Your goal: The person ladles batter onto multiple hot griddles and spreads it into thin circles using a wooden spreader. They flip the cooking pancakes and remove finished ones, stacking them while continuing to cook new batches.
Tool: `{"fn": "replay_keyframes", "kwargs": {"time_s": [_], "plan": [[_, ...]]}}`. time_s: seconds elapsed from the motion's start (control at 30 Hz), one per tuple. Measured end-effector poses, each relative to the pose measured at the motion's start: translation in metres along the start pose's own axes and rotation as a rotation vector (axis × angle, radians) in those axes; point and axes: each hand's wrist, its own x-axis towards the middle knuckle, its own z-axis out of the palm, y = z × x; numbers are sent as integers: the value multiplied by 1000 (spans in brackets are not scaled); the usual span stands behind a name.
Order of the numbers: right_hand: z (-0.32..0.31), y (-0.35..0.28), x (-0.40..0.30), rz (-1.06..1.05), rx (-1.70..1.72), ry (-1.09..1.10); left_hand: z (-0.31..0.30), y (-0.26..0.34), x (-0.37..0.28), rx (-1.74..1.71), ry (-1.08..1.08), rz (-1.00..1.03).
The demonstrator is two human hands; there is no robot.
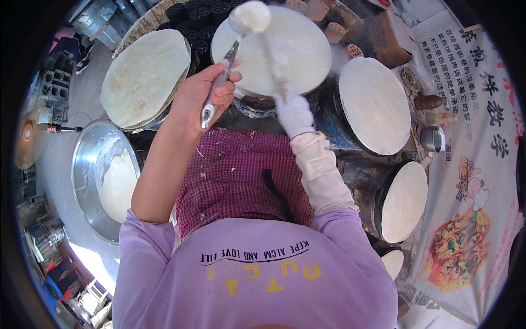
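Note:
My bare left hand (211, 90) grips the metal handle of a ladle (250, 18), whose bowl holds pale batter above the far edge of a round griddle. A whitish sheet of batter (306, 49) covers that griddle, and steam drifts at its right side. My right hand (295, 115), in a white glove, holds a long thin stick-like tool (268, 51) that reaches across the batter. Motion blurs the stick, so its far end is unclear. On the left, a large cooked flatbread (146, 78) lies on a round support. Another pale round sheet (376, 105) covers a griddle to the right.
A steel basin (87, 177) with pale dough or batter (121, 189) stands at my left. More round griddles with pale sheets (404, 201) line my right. Black honeycomb briquettes (200, 16) and a cardboard box (388, 37) sit behind. A metal cup (430, 139) stands beside a printed banner (472, 135).

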Motion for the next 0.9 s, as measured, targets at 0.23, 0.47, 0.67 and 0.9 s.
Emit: {"fn": "replay_keyframes", "kwargs": {"time_s": [0.23,0.47,0.67,0.9], "plan": [[5,57,10,-68,212,320,-11,8,-61,-106,87,-71],[-9,19,-73,-146,-80,-161,-69,-14,-167,-180,117,-20],[3,12,-58,-96,274,-11,-116,-52,-234,-342,267,105],[60,-153,-16,-515,529,-278,-157,-84,-256,-497,397,268]]}}
